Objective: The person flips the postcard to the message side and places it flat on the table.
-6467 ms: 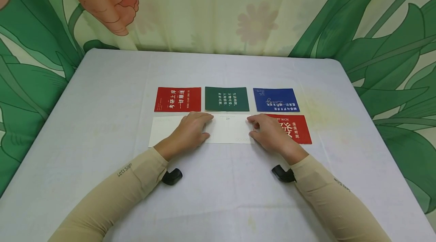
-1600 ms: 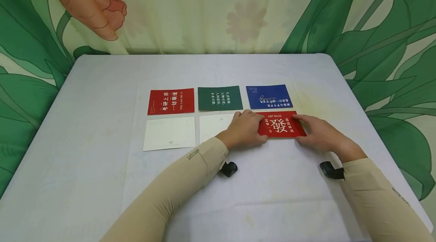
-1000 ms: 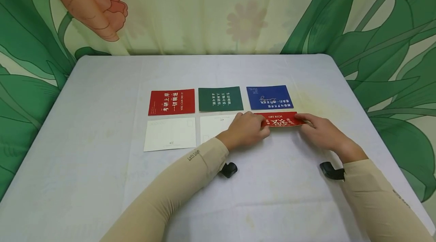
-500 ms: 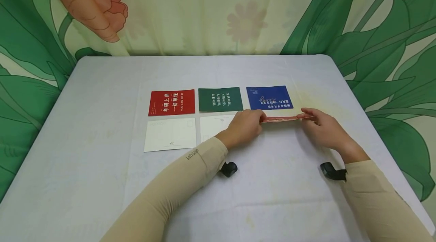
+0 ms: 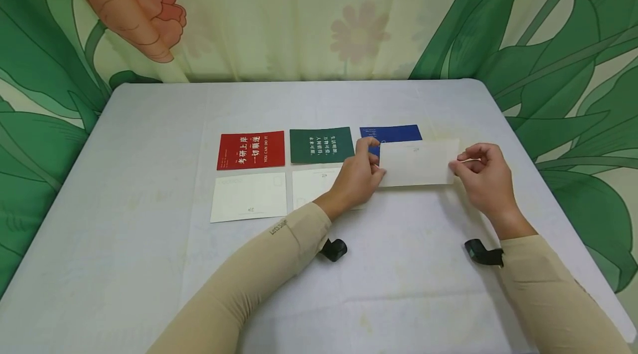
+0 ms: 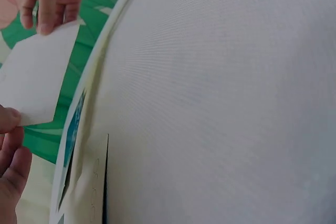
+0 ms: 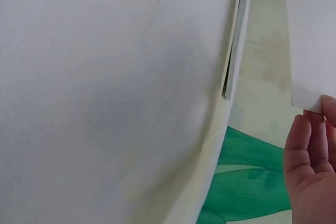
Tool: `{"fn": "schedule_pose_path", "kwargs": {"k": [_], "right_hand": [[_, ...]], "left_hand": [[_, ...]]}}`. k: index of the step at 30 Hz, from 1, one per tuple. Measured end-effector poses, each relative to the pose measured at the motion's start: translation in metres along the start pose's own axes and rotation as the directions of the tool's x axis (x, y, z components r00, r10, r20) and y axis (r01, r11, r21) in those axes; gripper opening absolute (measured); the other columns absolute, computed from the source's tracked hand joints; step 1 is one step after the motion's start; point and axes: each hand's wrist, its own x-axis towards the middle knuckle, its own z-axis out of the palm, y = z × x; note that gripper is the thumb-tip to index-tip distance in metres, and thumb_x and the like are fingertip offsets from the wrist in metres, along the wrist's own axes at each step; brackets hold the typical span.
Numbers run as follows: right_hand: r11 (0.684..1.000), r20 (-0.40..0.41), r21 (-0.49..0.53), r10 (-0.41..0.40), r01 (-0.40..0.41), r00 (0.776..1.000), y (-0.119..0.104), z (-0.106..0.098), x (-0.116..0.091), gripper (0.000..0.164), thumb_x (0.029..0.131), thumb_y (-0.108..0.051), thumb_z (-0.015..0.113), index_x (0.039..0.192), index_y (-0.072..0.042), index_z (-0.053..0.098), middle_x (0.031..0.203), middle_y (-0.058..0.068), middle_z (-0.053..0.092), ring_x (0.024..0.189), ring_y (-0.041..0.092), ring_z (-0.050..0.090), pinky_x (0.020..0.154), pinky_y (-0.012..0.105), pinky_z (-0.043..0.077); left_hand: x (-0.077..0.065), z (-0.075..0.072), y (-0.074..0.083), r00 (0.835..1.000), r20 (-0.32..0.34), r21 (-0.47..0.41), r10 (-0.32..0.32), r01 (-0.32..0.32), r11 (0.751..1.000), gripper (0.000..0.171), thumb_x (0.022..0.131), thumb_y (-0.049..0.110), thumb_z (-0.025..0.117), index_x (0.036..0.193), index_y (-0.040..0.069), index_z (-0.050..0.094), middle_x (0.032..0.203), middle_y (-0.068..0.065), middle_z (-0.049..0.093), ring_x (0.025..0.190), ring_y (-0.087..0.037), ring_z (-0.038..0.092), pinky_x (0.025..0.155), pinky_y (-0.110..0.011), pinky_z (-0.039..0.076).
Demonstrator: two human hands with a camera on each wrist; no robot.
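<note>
Head view: my left hand (image 5: 355, 172) and right hand (image 5: 487, 181) pinch one card (image 5: 418, 164); two white cards (image 5: 249, 196) (image 5: 313, 182) seem done, three coloured cards (image 5: 251, 150) (image 5: 321, 145) (image 5: 391, 132) left.

A big table (image 5: 99, 221) wears a white cloth (image 5: 399, 309) with a few creases and some pale yellow marks. Behind it hangs a light yellow-green curtain (image 5: 269, 21) with soft folds running up and down. Big green leaves (image 5: 463, 27) are drawn on it at both sides. An orange and pink flower (image 5: 132, 2) hangs near the top left, and a pale pink daisy (image 5: 360, 32) shows nearer the middle. The light is soft.
</note>
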Motion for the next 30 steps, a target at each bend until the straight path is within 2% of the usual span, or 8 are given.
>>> {"fn": "schedule_pose_path", "kwargs": {"k": [3, 8, 12, 15, 17, 23, 28, 30], "right_hand": [[1.000, -0.010, -0.031, -0.001, 0.001, 1.000, -0.0002, 0.0006, -0.0015, 0.032, 0.098, -0.013, 0.065, 0.121, 0.004, 0.051, 0.107, 0.005, 0.056, 0.085, -0.002, 0.054, 0.069, 0.007, 0.044], [0.995, 0.012, -0.091, -0.032, 0.033, 0.999, 0.0008, 0.0020, -0.0018, 0.031, 0.099, -0.017, 0.065, 0.123, 0.003, 0.063, 0.116, 0.017, 0.061, 0.090, -0.001, 0.051, 0.073, 0.005, 0.041], [0.990, 0.072, -0.134, -0.037, 0.046, 0.997, 0.0018, 0.0008, 0.0000, 0.034, 0.100, -0.019, 0.063, 0.126, 0.003, 0.065, 0.119, 0.021, 0.062, 0.096, 0.016, 0.054, 0.072, 0.005, 0.039], [0.986, 0.127, -0.162, -0.017, 0.038, 0.992, 0.0016, -0.0005, 0.0009, 0.034, 0.100, -0.019, 0.063, 0.127, 0.003, 0.064, 0.121, 0.022, 0.062, 0.101, 0.031, 0.057, 0.069, 0.006, 0.039], [0.983, 0.154, -0.182, 0.016, 0.012, 0.988, 0.0016, -0.0002, 0.0014, 0.035, 0.100, -0.020, 0.064, 0.128, 0.002, 0.064, 0.122, 0.022, 0.062, 0.104, 0.035, 0.057, 0.068, 0.008, 0.041], [0.976, 0.220, -0.216, 0.070, -0.021, 0.973, 0.0024, 0.0027, 0.0021, 0.042, 0.095, -0.018, 0.070, 0.132, 0.000, 0.062, 0.123, 0.021, 0.060, 0.105, 0.037, 0.058, 0.069, 0.024, 0.052], [0.972, 0.306, -0.235, 0.091, -0.018, 0.948, 0.0029, 0.0037, 0.0035, 0.049, 0.094, -0.018, 0.071, 0.136, 0.003, 0.057, 0.126, 0.025, 0.057, 0.109, 0.042, 0.058, 0.083, 0.048, 0.055], [0.969, 0.336, -0.247, 0.115, -0.031, 0.935, 0.0031, 0.0045, 0.0048, 0.052, 0.094, -0.019, 0.071, 0.138, 0.003, 0.055, 0.128, 0.027, 0.056, 0.111, 0.043, 0.058, 0.087, 0.052, 0.053]], "left_hand": [[-0.0009, -0.0006, -0.0010, 1.000, -0.009, 0.002, 0.014, -0.014, 1.000, 0.047, 0.093, 0.003, 0.070, 0.133, 0.003, 0.045, 0.116, -0.012, 0.060, 0.084, -0.011, 0.061, 0.072, -0.015, 0.046], [-0.0027, -0.0026, -0.0006, 1.000, 0.000, 0.096, 0.019, -0.018, 0.995, 0.037, 0.093, 0.005, 0.070, 0.128, 0.001, 0.057, 0.119, -0.011, 0.057, 0.091, -0.012, 0.057, 0.076, -0.012, 0.043], [-0.0026, -0.0042, 0.0001, 0.999, 0.033, 0.158, 0.001, -0.006, 0.987, 0.036, 0.093, 0.007, 0.070, 0.128, 0.002, 0.061, 0.108, -0.006, 0.059, 0.094, -0.013, 0.054, 0.079, -0.015, 0.044], [-0.0022, -0.0059, 0.0000, 0.998, 0.062, 0.221, -0.011, -0.003, 0.975, 0.038, 0.093, 0.010, 0.072, 0.129, 0.004, 0.063, 0.105, -0.003, 0.059, 0.095, -0.013, 0.052, 0.080, -0.018, 0.044], [-0.0017, -0.0063, -0.0004, 0.996, 0.084, 0.252, -0.026, 0.004, 0.968, 0.040, 0.092, 0.012, 0.073, 0.130, 0.006, 0.062, 0.105, -0.002, 0.060, 0.095, -0.013, 0.052, 0.079, -0.020, 0.045], [-0.0012, -0.0037, -0.0036, 0.987, 0.145, 0.296, -0.077, 0.031, 0.955, 0.046, 0.091, 0.015, 0.076, 0.133, 0.006, 0.061, 0.104, -0.004, 0.062, 0.092, -0.014, 0.052, 0.078, -0.022, 0.045], [-0.0013, -0.0032, -0.0051, 0.981, 0.168, 0.325, -0.095, 0.036, 0.945, 0.047, 0.090, 0.015, 0.077, 0.132, 0.004, 0.062, 0.099, -0.005, 0.062, 0.090, -0.015, 0.052, 0.077, -0.022, 0.045], [-0.0010, -0.0029, -0.0054, 0.979, 0.178, 0.337, -0.100, 0.035, 0.941, 0.047, 0.089, 0.016, 0.077, 0.132, 0.003, 0.062, 0.098, -0.005, 0.061, 0.089, -0.015, 0.053, 0.076, -0.022, 0.045]]}}
